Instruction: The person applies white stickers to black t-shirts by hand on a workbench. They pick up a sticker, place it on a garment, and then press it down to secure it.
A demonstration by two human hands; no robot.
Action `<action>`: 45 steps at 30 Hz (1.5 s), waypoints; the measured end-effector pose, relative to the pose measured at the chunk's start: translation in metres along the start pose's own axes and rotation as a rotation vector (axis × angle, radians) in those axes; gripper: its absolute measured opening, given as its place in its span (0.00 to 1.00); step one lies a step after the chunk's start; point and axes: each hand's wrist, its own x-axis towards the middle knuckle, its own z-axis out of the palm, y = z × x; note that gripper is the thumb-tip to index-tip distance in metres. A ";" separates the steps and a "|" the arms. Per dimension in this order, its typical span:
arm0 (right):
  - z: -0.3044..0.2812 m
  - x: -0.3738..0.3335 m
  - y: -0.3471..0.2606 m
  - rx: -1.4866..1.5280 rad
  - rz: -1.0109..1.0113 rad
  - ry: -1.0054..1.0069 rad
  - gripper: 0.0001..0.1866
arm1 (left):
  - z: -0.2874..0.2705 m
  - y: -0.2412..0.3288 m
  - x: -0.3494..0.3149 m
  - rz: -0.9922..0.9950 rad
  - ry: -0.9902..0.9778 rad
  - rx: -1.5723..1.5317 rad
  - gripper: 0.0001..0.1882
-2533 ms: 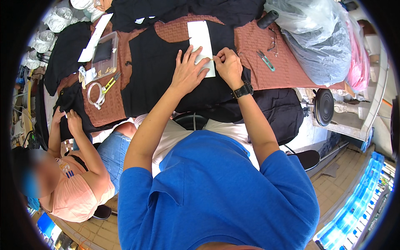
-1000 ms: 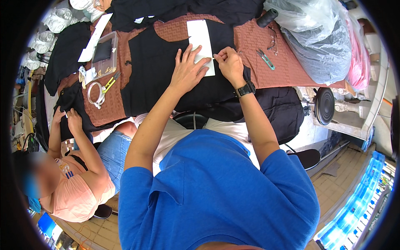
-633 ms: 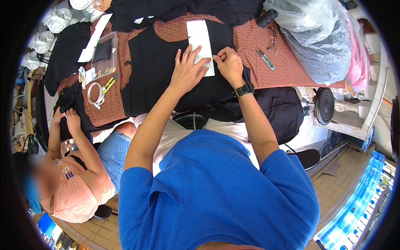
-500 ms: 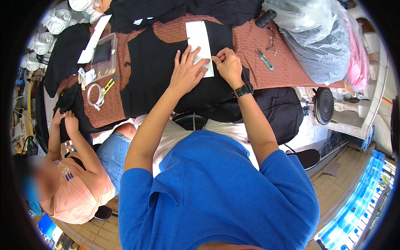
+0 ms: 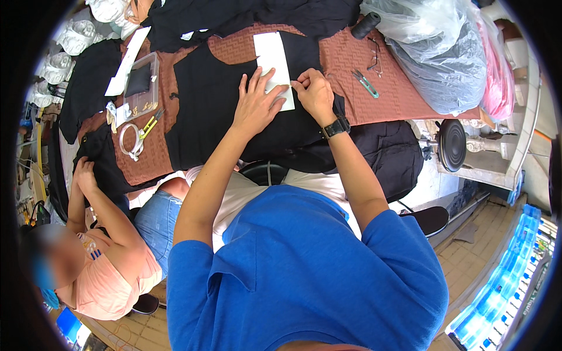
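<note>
A white paper pattern piece (image 5: 270, 52) lies on a dark cut of fabric (image 5: 205, 105) spread over the table. Flat on the lower part of the paper, with fingers spread, my left hand (image 5: 256, 105) presses it down. My right hand (image 5: 316, 96) is at the paper's right edge, thumb and forefinger pinched on a small pale piece (image 5: 291, 85) that looks like tailor's chalk. Its tip is by the paper's edge; any mark it makes is too small to see.
Thread snips (image 5: 365, 83), glasses (image 5: 375, 58) and a black thread cone (image 5: 366, 26) lie to the right, before bulky plastic bags (image 5: 439, 58). On the left are a clear box (image 5: 153, 88), yellow-handled cutter (image 5: 151, 124) and tape roll (image 5: 130, 140). A co-worker (image 5: 111, 263) handles dark cloth there.
The view has shifted slightly. My hands keep nearly the same places on the paper and at its edge. The co-worker's hands have drawn closer together on the dark cloth.
</note>
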 end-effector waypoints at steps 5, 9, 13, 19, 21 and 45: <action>0.000 -0.001 0.002 0.028 0.004 0.007 0.10 | 0.000 0.000 -0.001 0.006 0.010 -0.005 0.18; -0.002 0.005 0.009 0.145 0.091 -0.018 0.10 | 0.001 0.000 0.000 0.005 0.006 -0.009 0.18; -0.001 0.004 0.010 0.092 0.044 -0.023 0.12 | 0.000 0.000 0.000 0.000 -0.003 -0.003 0.18; -0.003 0.003 0.002 0.023 0.022 -0.025 0.12 | 0.001 -0.002 0.000 -0.002 0.014 -0.013 0.17; -0.003 0.005 0.003 0.040 0.036 -0.041 0.11 | 0.002 -0.002 -0.001 0.016 0.047 0.004 0.17; 0.225 0.067 -0.236 0.306 -0.734 -0.246 0.08 | 0.040 -0.020 -0.007 0.045 0.262 -0.056 0.22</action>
